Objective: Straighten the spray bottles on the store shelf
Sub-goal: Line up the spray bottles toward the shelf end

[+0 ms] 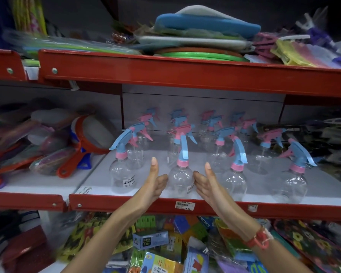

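Observation:
Several clear spray bottles with blue and pink trigger heads stand in rows on the white middle shelf (215, 196). A front-row bottle (180, 179) stands upright between my two hands, its blue trigger pointing toward me. My left hand (156, 182) is at its left side, thumb raised, fingers touching or almost touching the bottle. My right hand (204, 183) is at its right side in the same pose. Other front bottles stand to the left (122, 174), to the right (234, 182) and at the far right (291, 186), their heads turned in different directions.
The red shelf lip (126, 202) with a price tag (185, 205) runs in front of the bottles. A red upper shelf (165, 73) hangs overhead. Strainers and packaged goods (83, 144) crowd the left; packets (156, 243) fill the shelf below.

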